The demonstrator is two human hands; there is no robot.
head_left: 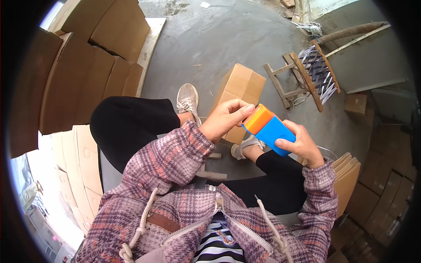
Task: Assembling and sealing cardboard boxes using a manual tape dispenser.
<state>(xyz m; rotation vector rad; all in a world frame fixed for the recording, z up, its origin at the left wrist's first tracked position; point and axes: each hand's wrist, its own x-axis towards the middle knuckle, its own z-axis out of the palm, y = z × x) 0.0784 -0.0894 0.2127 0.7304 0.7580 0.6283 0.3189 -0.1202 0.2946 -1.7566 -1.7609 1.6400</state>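
Above my lap, between my knees, a blue rectangular plastic case (275,133) is tilted with its upper end toward the far left. An orange plastic piece (258,119) sits in that end, partly sticking out; I cannot tell what kind of item the two make up. My right hand (302,141) is wrapped round the blue case, its thumb lying on the near face. At the other end my left hand (226,119) pinches the orange piece's edge with thumb and fingers. The fingers behind it are partly hidden.
A taped cardboard box (239,85) stands on the grey floor between my shoes. Large cartons (74,81) are stacked at the left. A wooden stool with woven straps (313,72) is at the far right, and flattened cardboard (346,177) leans beside my right arm.
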